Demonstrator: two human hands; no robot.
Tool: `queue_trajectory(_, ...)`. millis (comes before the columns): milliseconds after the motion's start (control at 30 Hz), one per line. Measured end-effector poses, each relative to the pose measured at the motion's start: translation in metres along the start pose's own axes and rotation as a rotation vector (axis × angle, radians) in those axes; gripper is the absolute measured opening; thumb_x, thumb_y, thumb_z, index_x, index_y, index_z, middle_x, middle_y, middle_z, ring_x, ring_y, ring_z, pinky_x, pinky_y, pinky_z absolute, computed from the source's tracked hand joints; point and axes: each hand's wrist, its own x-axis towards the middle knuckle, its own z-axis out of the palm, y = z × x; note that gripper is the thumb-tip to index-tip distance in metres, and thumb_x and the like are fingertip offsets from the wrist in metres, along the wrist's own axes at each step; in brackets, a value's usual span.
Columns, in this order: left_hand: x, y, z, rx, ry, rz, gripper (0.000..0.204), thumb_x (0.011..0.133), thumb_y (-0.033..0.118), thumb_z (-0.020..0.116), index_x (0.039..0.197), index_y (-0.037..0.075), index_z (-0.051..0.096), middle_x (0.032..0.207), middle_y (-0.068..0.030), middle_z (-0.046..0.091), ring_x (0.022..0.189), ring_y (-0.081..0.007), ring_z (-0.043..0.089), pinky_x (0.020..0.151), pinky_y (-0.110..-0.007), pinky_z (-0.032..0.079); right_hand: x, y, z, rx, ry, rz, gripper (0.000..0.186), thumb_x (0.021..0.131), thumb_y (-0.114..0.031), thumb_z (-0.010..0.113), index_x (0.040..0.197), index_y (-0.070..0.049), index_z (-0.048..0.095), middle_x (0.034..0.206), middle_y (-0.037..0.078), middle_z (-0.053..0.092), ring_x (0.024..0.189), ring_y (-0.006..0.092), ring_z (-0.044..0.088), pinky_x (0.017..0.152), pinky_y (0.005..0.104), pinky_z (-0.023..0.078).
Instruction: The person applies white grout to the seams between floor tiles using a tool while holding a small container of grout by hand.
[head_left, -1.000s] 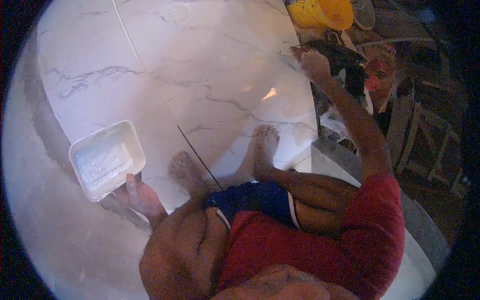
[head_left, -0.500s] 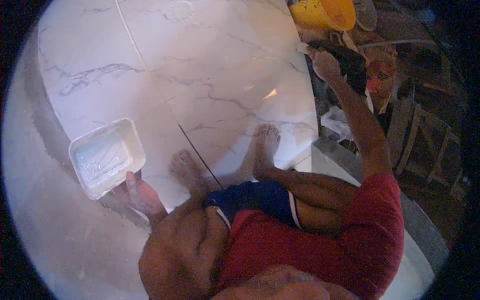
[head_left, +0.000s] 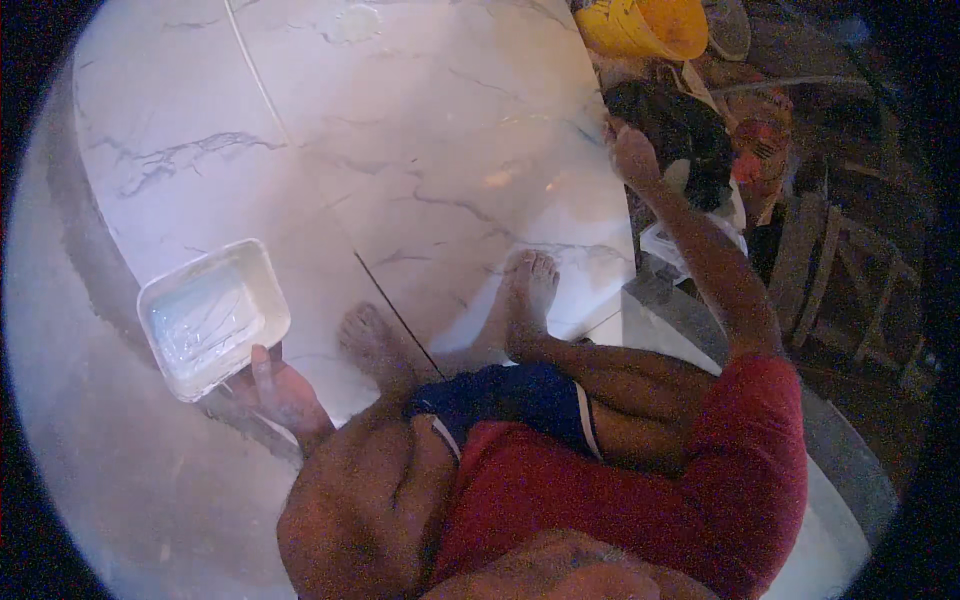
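Marbled flr [head_left: 400, 100]: L hand [head_left: 275, 395] grips wht tub [head_left: 212, 318]; R hand [head_left: 632, 157], can't tell if gripping, nr blurry-print sack [head_left: 762, 140].

One head-worn fisheye looks down at the floor [head_left: 370, 190], seemingly close, though dim at right.

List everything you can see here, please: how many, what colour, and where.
Rectangular tub: one, white, left side
Glossy filling: one mass, whitish, inside the tub
Marble-look tiles: at least two, white with grey veins, underfoot
Bucket: one, yellow, top right
Crumpled bundle: one, black, beside the right hand
Sack: one, brownish with red, right of the bundle
Wooden pieces: several, dim brown, far right
Shorts: one pair, dark blue, lower centre
Shirt: one, red, bottom
Bare feet: two, on the tiles
Left hand: one, its grip on the tub
Right hand: one, at the tiles' right edge; grip unclear
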Motion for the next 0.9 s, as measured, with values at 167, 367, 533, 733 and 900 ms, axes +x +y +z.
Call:
queue_trajectory(167, 0.010, -0.018, -0.022, -0.088, -0.036, -0.095, 0.058, 0.090, 0.008, 0.062, 0.142, 0.016, 0.038, 0.142, -0.0150, 0.046, 0.122, -0.0330, 0.052, 0.101, -0.052, 0.047, -0.002, 0.022, 0.018, -0.074, 0.177, -0.080, 0.029, 0.097, -0.026, 0.050, 0.116, -0.008, 0.061, 0.067, 0.020, 0.062, 0.064, 0.0399, 0.064, 0.059, 0.0506, 0.052)
queue_trajectory(367, -0.002, 0.001, 0.000, 0.027, 0.017, -0.004, 0.072, 0.085, -0.005, 0.060, 0.147, 0.003, 0.026, 0.145, -0.0193, 0.036, 0.130, -0.0341, 0.042, 0.102, -0.046, 0.049, -0.005, 0.002, 0.005, -0.201, -0.089, -0.162, 0.028, 0.096, -0.021, 0.050, 0.119, -0.006, 0.058, 0.079, 0.022, 0.062, 0.066, 0.0389, 0.063, 0.058, 0.0489, 0.051)
queue_trajectory(533, 0.000, -0.009, -0.014, -0.021, -0.003, -0.009, 0.065, 0.086, 0.002, 0.064, 0.143, 0.009, 0.033, 0.142, -0.0180, 0.042, 0.125, -0.0330, 0.048, 0.099, -0.050, 0.049, 0.001, 0.021, 0.017, -0.129, 0.126, -0.192, 0.026, 0.096, -0.019, 0.051, 0.118, -0.007, 0.059, 0.076, 0.020, 0.057, 0.062, 0.0354, 0.059, 0.056, 0.0474, 0.050)
queue_trajectory(733, 0.001, -0.007, -0.006, 0.013, -0.026, 0.002, 0.068, 0.085, 0.003, 0.065, 0.143, -0.002, 0.030, 0.141, -0.0204, 0.041, 0.128, -0.0336, 0.045, 0.101, -0.047, 0.049, 0.001, 0.019, 0.018, -0.044, 0.122, -0.065, 0.022, 0.095, -0.024, 0.055, 0.107, -0.006, 0.062, 0.063, 0.015, 0.048, 0.061, 0.0335, 0.056, 0.055, 0.0447, 0.049)
queue_trajectory(900, -0.005, 0.006, 0.009, -0.011, -0.053, 0.030, 0.069, 0.084, 0.004, 0.067, 0.143, -0.004, 0.030, 0.140, -0.0208, 0.042, 0.127, -0.0340, 0.046, 0.101, -0.048, 0.047, 0.011, 0.002, 0.004, -0.291, 0.209, -0.237, 0.027, 0.097, -0.028, 0.053, 0.094, -0.004, 0.063, 0.061, 0.019, 0.055, 0.061, 0.0348, 0.060, 0.056, 0.0477, 0.050)
